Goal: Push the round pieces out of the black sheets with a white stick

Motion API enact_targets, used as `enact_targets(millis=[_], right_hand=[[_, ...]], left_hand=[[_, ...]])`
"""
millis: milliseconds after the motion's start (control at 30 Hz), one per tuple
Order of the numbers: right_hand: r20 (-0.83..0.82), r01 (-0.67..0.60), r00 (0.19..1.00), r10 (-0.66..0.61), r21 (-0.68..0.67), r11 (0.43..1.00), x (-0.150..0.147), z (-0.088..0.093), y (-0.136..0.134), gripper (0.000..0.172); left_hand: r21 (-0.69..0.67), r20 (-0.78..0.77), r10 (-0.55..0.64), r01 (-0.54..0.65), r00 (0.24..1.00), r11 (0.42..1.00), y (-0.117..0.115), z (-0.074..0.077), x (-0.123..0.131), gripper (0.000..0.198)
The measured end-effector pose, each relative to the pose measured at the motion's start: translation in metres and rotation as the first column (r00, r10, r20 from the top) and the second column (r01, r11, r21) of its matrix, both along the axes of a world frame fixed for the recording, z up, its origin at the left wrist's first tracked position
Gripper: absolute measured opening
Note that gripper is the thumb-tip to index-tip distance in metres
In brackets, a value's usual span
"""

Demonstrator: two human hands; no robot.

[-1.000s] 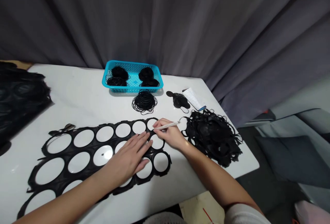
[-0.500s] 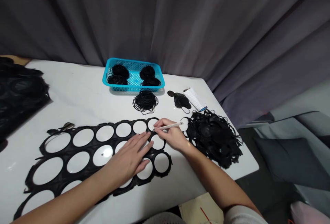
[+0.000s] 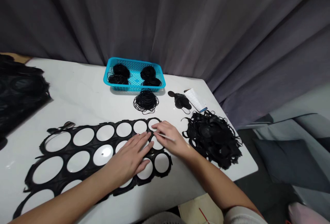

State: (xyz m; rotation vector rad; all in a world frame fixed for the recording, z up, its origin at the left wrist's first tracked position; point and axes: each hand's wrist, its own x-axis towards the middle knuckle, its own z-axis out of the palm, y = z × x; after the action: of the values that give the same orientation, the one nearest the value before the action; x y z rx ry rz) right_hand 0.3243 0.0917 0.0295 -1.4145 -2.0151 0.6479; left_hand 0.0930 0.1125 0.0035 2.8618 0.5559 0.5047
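A black sheet (image 3: 96, 134) with rows of round cut-out holes lies flat on the white table. My left hand (image 3: 132, 153) rests on it, fingers stretched out and palm down, holding nothing. At the sheet's far right end, my right hand (image 3: 168, 138) pinches a thin white pen-like tool (image 3: 165, 136). Its tip points at the black web between holes, close to my left fingertips; I cannot tell what kind of tip it has. Just right of that hand is a heap of black rings and scraps (image 3: 215, 136).
A blue basket (image 3: 134, 88) holding black ring bundles stands at the back. In front of it lies a loose ring bundle (image 3: 146, 101). Black discs (image 3: 182, 100) and a white packet (image 3: 195, 99) are to the right. More black sheets (image 3: 20, 93) are stacked left.
My right hand has shifted slightly toward me and the tool has turned, its rear end now lower. The left hand stays in place on the sheet.
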Motion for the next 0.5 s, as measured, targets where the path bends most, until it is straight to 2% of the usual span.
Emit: enact_targets(millis=[67,100,167,200,233,267,300,333,400,500], right_hand=[[0.223,-0.062,0.974,0.046,0.064,0.996,0.003,0.004,0.002,0.017],[0.308,-0.040,0.952,0.008,0.098,0.994,0.008,0.006,0.006,0.021],[0.383,0.145,0.899,-0.212,0.196,0.970,0.025,0.012,0.019,0.019],[0.375,0.286,0.852,-0.367,0.255,0.924,0.037,0.016,0.028,0.015],[0.346,0.424,0.785,-0.513,0.303,0.854,0.048,0.019,0.036,0.015],[0.300,0.521,0.738,-0.605,0.317,0.793,0.059,0.022,0.043,0.016],[0.234,0.577,0.727,-0.646,0.302,0.759,0.067,0.025,0.048,0.015],[0.159,0.611,0.737,-0.657,0.259,0.748,0.072,0.027,0.049,0.014],[0.003,0.599,0.798,-0.603,0.109,0.793,0.070,0.029,0.042,0.011],[-0.168,0.462,0.858,-0.485,-0.160,0.872,0.045,0.026,0.011,0.011]], left_hand=[[0.004,-0.013,-0.001,0.001,1.000,1.000,0.000,-0.001,0.000,0.049],[0.002,-0.011,-0.004,0.004,1.000,1.000,0.000,-0.001,0.000,0.048],[-0.009,-0.002,-0.006,0.006,1.000,1.000,0.001,-0.001,0.000,0.046],[-0.015,-0.001,-0.006,0.006,1.000,1.000,0.001,-0.001,0.000,0.046],[-0.020,-0.003,-0.007,0.007,1.000,1.000,0.001,0.000,0.000,0.046],[-0.024,-0.007,-0.008,0.008,1.000,1.000,0.002,0.001,-0.001,0.046],[-0.028,-0.010,-0.011,0.010,1.000,1.000,0.003,0.002,-0.001,0.046],[-0.033,-0.010,-0.016,0.015,1.000,0.999,0.003,0.003,-0.001,0.047],[-0.051,-0.004,-0.036,0.036,0.999,0.998,0.004,0.005,-0.003,0.049],[-0.063,-0.015,-0.076,0.075,0.997,0.995,0.005,0.007,-0.007,0.050]])
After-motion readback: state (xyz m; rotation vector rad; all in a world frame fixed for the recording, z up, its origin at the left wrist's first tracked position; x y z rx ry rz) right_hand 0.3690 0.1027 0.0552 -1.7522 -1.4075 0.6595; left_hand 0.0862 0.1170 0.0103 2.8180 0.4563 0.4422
